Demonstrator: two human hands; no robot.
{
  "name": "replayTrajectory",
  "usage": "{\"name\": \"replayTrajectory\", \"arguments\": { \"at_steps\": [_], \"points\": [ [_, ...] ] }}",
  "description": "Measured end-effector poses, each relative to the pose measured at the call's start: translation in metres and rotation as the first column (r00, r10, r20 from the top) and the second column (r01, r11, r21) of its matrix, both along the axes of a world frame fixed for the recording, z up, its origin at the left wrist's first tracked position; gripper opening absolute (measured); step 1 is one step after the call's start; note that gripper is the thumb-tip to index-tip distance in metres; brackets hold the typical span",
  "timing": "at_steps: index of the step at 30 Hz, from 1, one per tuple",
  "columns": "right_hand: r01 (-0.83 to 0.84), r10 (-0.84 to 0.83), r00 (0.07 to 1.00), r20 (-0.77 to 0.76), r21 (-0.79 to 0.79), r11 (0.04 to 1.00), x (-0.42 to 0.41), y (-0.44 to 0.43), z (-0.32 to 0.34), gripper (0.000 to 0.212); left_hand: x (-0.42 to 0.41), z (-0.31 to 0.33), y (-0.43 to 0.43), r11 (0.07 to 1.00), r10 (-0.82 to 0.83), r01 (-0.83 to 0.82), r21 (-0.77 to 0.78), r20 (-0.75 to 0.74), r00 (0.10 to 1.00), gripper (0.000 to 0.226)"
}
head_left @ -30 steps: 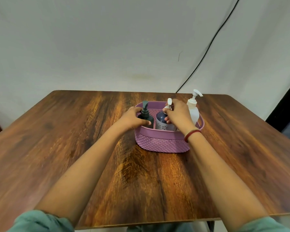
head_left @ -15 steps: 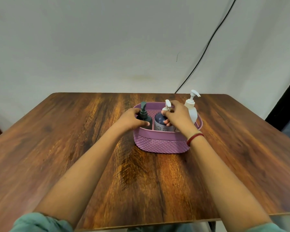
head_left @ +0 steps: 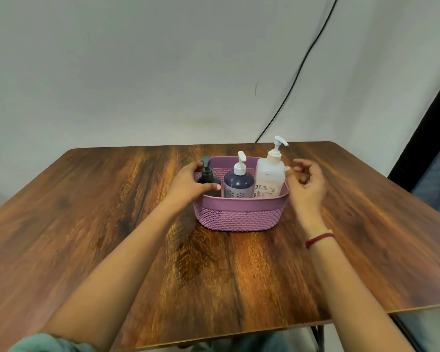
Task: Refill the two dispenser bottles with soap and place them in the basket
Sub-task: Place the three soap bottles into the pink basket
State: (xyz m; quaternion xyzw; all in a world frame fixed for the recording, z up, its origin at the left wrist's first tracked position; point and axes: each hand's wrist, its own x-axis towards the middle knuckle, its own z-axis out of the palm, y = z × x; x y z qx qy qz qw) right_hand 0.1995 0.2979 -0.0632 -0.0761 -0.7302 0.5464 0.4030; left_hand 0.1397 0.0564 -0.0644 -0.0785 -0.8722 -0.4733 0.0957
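Note:
A purple perforated basket [head_left: 239,217] stands on the wooden table, holding three upright pump bottles. A dark bottle [head_left: 206,174] with a dark pump is at its left end. A navy bottle [head_left: 238,185] with a white pump stands in the middle. A tall white bottle [head_left: 269,177] is at the right end. My left hand [head_left: 188,182] wraps the dark bottle at the basket's left end, thumb across its front. My right hand [head_left: 306,184] hovers just right of the basket beside the white bottle, fingers loosely curled and holding nothing.
The wooden table [head_left: 112,224] runs to a near edge at the bottom and a right edge by a dark doorway. A black cable [head_left: 297,72] hangs down the white wall behind the table's far edge.
My right hand has let go of the navy bottle's pump and moved right, off the basket. My left hand stays on the dark bottle.

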Motion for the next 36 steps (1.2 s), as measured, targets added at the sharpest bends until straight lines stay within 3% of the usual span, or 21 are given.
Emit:
{"name": "replayTrajectory", "arguments": {
  "at_steps": [3, 7, 11, 16, 21, 23, 26, 30, 31, 33, 35, 36],
  "points": [
    [-0.113, 0.108, 0.989, 0.104, 0.043, 0.993, -0.017, 0.019, 0.005, 0.039, 0.001, -0.002, 0.000, 0.999, -0.023, 0.021, 0.036, 0.045, 0.999, 0.072],
    [-0.443, 0.403, 0.841, 0.362, 0.032, 0.896, -0.037, 0.030, 0.013, 0.080, 0.000, 0.001, 0.000, 1.000, -0.023, 0.022, 0.018, 0.061, 0.998, 0.067],
    [-0.548, 0.476, 0.780, 0.406, 0.075, 0.833, -0.046, 0.030, 0.015, 0.069, 0.001, 0.001, 0.000, 1.000, -0.027, 0.026, 0.015, 0.068, 0.997, 0.061],
    [-0.492, 0.401, 0.807, 0.434, 0.117, 0.863, -0.047, 0.029, 0.011, 0.059, -0.002, -0.002, 0.002, 1.000, -0.016, 0.015, 0.017, 0.057, 0.998, 0.054],
    [-0.470, 0.377, 0.825, 0.421, 0.141, 0.871, -0.045, 0.031, 0.009, 0.064, -0.004, -0.003, 0.002, 1.000, -0.003, 0.002, 0.016, 0.049, 0.999, 0.056],
    [-0.484, 0.423, 0.815, 0.397, 0.062, 0.873, -0.044, 0.030, 0.007, 0.074, -0.002, -0.005, 0.001, 0.998, -0.024, 0.021, 0.052, 0.063, 0.998, 0.065],
    [-0.442, 0.480, 0.844, 0.240, -0.198, 0.875, -0.036, 0.024, 0.002, 0.082, 0.005, -0.006, -0.002, 0.992, -0.057, 0.050, 0.114, 0.063, 0.996, 0.084],
    [-0.298, 0.362, 0.931, 0.039, -0.489, 0.820, -0.024, 0.015, -0.002, 0.055, 0.010, -0.007, -0.006, 0.995, 0.022, -0.022, 0.095, 0.002, 1.000, 0.097],
    [-0.219, 0.288, 0.956, 0.058, -0.512, 0.831, -0.022, 0.014, -0.002, 0.048, 0.011, -0.008, -0.006, 0.992, 0.015, -0.016, 0.125, 0.008, 1.000, 0.098],
    [-0.073, 0.197, 0.962, 0.188, -0.522, 0.850, -0.021, 0.014, 0.000, 0.042, 0.014, -0.007, -0.008, 0.938, -0.012, -0.016, 0.347, 0.079, 0.997, 0.099],
    [-0.062, 0.277, 0.898, 0.341, -0.525, 0.849, -0.020, 0.013, 0.006, 0.042, 0.014, -0.006, -0.008, 0.816, -0.021, -0.089, 0.571, 0.183, 0.983, 0.097],
    [-0.105, 0.348, 0.849, 0.398, -0.518, 0.849, -0.020, 0.011, 0.009, 0.042, 0.013, -0.005, -0.006, 0.793, -0.016, -0.130, 0.596, 0.234, 0.972, 0.092]
  ]
}}
